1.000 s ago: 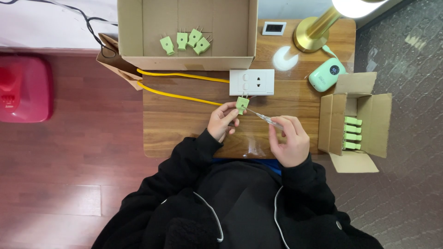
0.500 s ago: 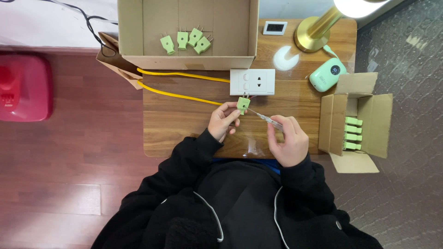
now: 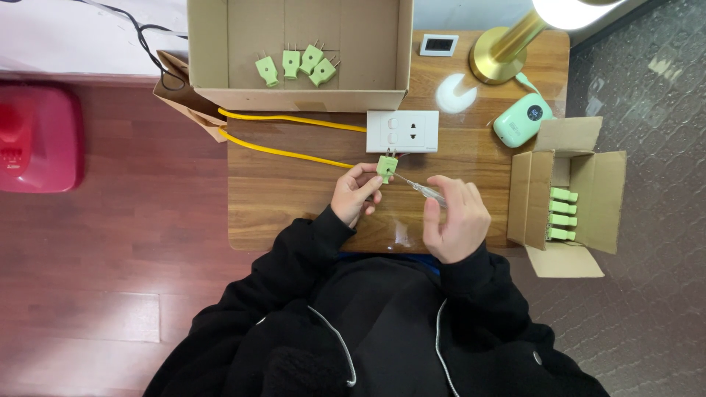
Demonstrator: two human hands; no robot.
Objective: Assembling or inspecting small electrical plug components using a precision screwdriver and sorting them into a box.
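Barely anything moved: we still pinch the green plug (image 3: 386, 167) in our left hand (image 3: 356, 194), right hand (image 3: 456, 220) gripping the screwdriver (image 3: 424, 191), tip at the plug, white socket (image 3: 402, 131) just above.

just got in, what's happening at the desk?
A person in a black jacket sits at a wooden table. The left hand holds a green plug on a yellow cable; the right hand points a small screwdriver at it. A white socket lies just beyond. Four more green plugs sit in the big cardboard box, others in the small box at right.
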